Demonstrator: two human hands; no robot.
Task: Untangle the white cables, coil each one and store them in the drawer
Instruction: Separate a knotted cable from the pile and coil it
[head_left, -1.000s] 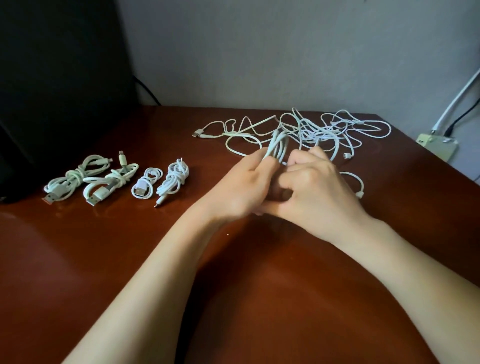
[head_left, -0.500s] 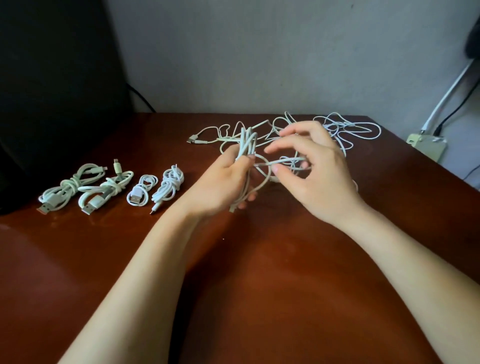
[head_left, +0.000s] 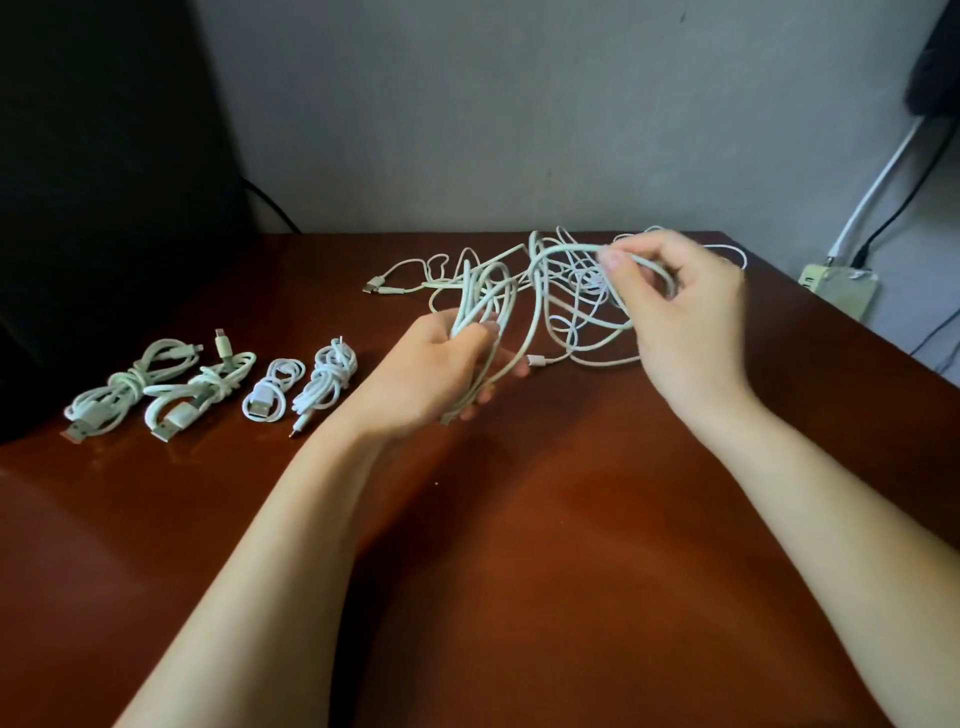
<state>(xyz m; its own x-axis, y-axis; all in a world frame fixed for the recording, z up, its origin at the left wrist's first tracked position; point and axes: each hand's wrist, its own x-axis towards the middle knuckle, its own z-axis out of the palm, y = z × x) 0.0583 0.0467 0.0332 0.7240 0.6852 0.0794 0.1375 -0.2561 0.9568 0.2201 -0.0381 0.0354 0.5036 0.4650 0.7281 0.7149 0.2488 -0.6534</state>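
Four coiled cables (head_left: 208, 387) parked at table (head_left: 519, 571) left; fifth mid-coil, tangle (head_left: 576, 306) at far right.
Loops (head_left: 485, 301) bunched in curled fingers (head_left: 511, 370) of left hand (head_left: 431, 371); strand (head_left: 566, 250) pinched and lifted off the tangle by right hand (head_left: 685, 317), probably the same cable, hard to trace. Risk of tightening a knot or dragging the pile if pulled hard; of loops slipping from a slack grip. Drawer not in view.
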